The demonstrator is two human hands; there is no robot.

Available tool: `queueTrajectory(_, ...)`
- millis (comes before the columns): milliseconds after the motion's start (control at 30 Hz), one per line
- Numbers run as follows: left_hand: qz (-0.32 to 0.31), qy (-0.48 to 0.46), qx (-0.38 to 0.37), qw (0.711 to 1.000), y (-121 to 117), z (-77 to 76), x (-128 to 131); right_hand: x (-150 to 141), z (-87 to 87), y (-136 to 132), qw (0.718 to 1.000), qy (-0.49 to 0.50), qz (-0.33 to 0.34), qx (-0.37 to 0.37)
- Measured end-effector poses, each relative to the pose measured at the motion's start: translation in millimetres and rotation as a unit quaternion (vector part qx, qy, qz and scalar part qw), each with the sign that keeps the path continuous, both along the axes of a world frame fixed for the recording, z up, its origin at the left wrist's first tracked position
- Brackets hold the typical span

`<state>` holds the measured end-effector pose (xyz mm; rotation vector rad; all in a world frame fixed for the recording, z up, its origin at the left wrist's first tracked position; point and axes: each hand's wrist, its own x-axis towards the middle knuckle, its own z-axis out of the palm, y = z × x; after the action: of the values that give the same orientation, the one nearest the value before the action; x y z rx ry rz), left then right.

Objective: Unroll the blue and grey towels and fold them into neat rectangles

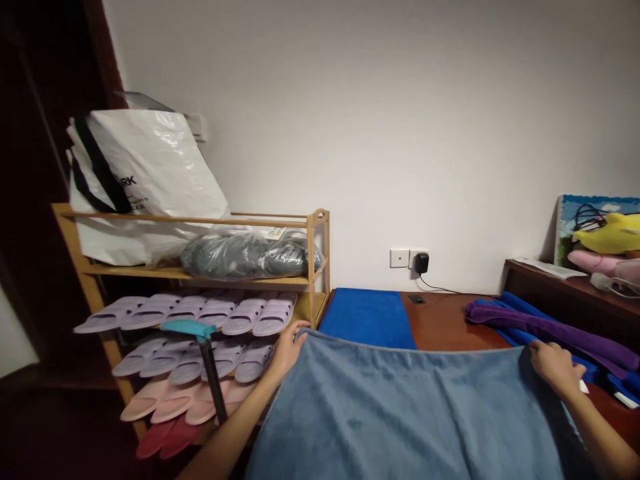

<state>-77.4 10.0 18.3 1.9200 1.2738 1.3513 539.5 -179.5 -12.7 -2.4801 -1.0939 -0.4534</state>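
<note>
A large grey-blue cloth hangs stretched between my two hands, its hemmed top edge sagging slightly in the middle. My left hand is closed on its upper left corner, close to the shoe rack. At the upper right corner, my right hand pinches the fabric. The lower part of the cloth runs out of view. Behind it, a folded bright blue cloth lies flat on the brown table. Rolled purple cloth and blue cloth lie beyond my right hand.
A wooden rack on the left bears rows of slippers, a white bag and a plastic-wrapped bundle. A teal-topped handle stands before it. A black adapter sits in the wall socket. A yellow plush toy rests on the right shelf.
</note>
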Motion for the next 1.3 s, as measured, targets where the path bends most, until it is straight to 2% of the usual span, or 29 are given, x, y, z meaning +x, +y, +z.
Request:
queueTrajectory(167,0.023,0.072,-0.013,0.997,-0.2,-0.6,6.1,-8.6,-16.7,10.2,0.999,-0.045,-0.028,-0.008)
queueTrajectory(300,0.029,0.19,0.03,0.981,-32.3,3.1,14.7,-12.7,-18.7,3.2,0.996,-0.081,-0.013,-0.019)
queueTrajectory(367,-0.027,0.283,0.066,0.957,-59.4,1.7,18.0,-12.3,-17.6,-9.3,0.993,-0.111,-0.008,-0.035)
queueTrajectory(467,-0.126,0.359,0.075,0.922,-101.1,-7.2,20.5,-9.7,-21.8,-35.9,0.987,-0.118,-0.005,-0.113)
queueTrajectory(533,-0.162,0.382,0.067,0.907,-122.3,-14.5,21.7,-6.9,-28.9,-51.3,0.987,-0.076,-0.01,-0.14)
queueTrajectory(600,-0.175,0.396,0.058,0.899,-135.4,-19.3,23.6,-2.3,-36.0,-58.8,0.992,-0.024,-0.004,-0.123)
queueTrajectory(700,-0.179,0.408,0.047,0.894,-142.4,-19.4,26.6,10.3,-39.8,-53.5,0.994,0.019,0.025,-0.101)
queueTrajectory(867,-0.177,0.408,0.045,0.895,-143.5,-12.4,27.1,37.1,-32.0,-25.6,0.992,0.049,0.052,-0.1)
queueTrajectory(967,-0.173,0.398,0.057,0.899,-145.5,-10.6,27.2,42.4,-27.6,-13.8,0.989,0.075,0.066,-0.105)
queueTrajectory(1133,-0.172,0.405,0.054,0.897,-147.1,-10.7,29.1,17.0,-19.8,-11.2,0.994,0.056,0.039,-0.08)
queueTrajectory(1300,-0.173,0.417,0.046,0.891,-146.2,-8.2,32.1,-21.9,-30.4,-30.2,0.988,0.06,0.091,-0.107)
